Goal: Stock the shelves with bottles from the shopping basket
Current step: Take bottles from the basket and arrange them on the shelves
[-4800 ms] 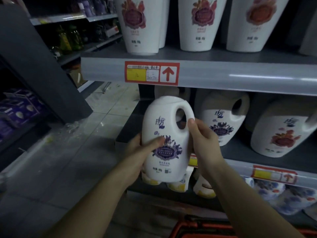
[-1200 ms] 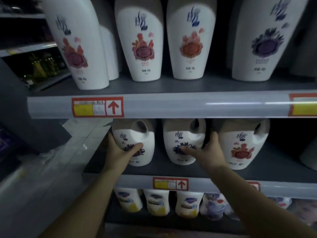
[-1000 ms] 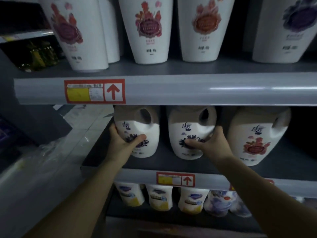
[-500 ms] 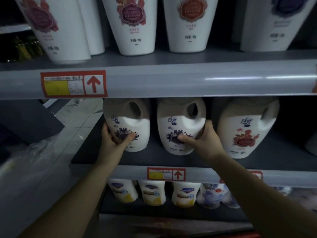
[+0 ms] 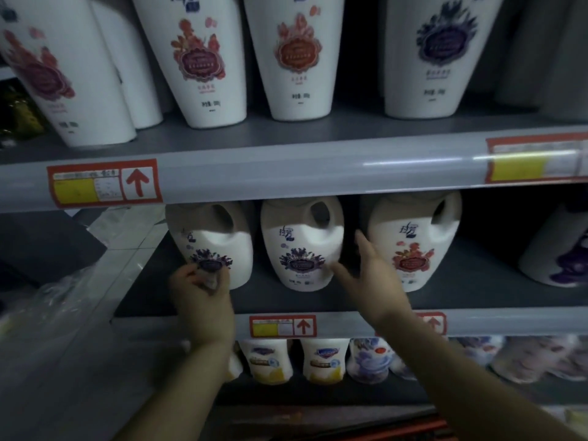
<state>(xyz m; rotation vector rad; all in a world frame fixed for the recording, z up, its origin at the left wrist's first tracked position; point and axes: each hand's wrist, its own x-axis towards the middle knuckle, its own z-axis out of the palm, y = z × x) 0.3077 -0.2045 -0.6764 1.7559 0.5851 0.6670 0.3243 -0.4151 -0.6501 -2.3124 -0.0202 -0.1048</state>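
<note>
Two white handled jugs with purple flower labels stand side by side on the middle shelf: the left purple jug and the second purple jug. My left hand is blurred, with its fingers curled against the lower front of the left jug; I cannot tell if it grips. My right hand is open with fingers spread. Its thumb is by the second jug's right side and its fingers point up into the gap before a red-label jug. A red basket rim shows at the bottom edge.
Tall white bottles with red and purple labels line the upper shelf. Its grey rail with price tags overhangs the jugs. Smaller bottles fill the shelf below. Another purple jug stands far right. Tiled floor lies to the left.
My left hand has slid down from the left jug's side to its lower front. My right hand has come off the second jug and opened. The view has tilted up slightly.
</note>
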